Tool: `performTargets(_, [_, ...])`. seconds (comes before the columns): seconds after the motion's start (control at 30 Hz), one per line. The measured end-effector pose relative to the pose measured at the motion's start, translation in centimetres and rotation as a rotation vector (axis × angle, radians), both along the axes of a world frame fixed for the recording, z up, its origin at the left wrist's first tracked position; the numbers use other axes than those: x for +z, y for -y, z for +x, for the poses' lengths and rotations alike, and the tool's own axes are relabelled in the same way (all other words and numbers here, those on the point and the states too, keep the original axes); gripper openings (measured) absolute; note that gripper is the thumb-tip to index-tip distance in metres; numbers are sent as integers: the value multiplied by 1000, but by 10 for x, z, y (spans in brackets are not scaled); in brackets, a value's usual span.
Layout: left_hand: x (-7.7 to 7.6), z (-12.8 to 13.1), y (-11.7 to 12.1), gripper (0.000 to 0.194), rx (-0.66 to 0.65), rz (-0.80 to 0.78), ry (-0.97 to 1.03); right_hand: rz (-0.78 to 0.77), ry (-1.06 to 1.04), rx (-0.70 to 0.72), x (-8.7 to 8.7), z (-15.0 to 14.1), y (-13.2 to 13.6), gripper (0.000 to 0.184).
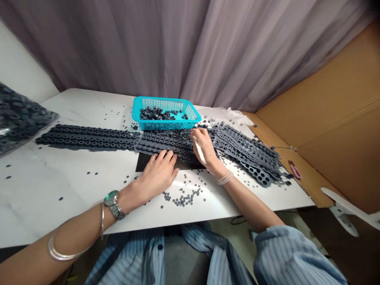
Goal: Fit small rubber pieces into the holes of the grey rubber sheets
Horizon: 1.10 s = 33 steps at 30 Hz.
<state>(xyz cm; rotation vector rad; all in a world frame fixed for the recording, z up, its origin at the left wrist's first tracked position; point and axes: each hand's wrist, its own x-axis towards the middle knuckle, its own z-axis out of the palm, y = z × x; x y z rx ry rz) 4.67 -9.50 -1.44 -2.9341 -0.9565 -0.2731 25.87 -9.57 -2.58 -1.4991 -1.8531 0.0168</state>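
Observation:
My left hand (158,175) lies flat with its fingertips on the near edge of a dark grey rubber sheet of moulded rings (164,144). My right hand (203,148) grips a white stick-like tool (198,150), its tip pressed down among the rings of the same sheet. Further strips of rings (87,137) stretch left along the table. To the right lies a heap of punched sheets with empty holes (246,152). A turquoise plastic basket (166,113) just beyond my hands holds several loose dark rings.
Small dark discs and rings (182,196) are scattered over the white marble table (50,186), mostly near its front edge. A black pad (148,162) lies under the sheet. A bulging plastic bag of rings (18,118) sits far left. A pink cutter (295,170) lies on cardboard at right.

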Motion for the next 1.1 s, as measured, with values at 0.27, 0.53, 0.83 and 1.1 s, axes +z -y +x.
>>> performTargets(0.27, [-3, 0, 1, 48, 15, 44, -10, 95, -44, -157, 11, 33, 6, 8])
performTargets(0.53, [-6, 1, 2, 49, 19, 45, -39, -111, -38, 184, 14, -4, 47, 13])
performTargets(0.83, [-6, 2, 3, 49, 21, 74, -45, -129, 83, 203, 7, -12, 44, 13])
performTargets(1.1, [-7, 2, 3, 48, 22, 97, -51, -60, 210, 229, -2, -12, 40, 13])
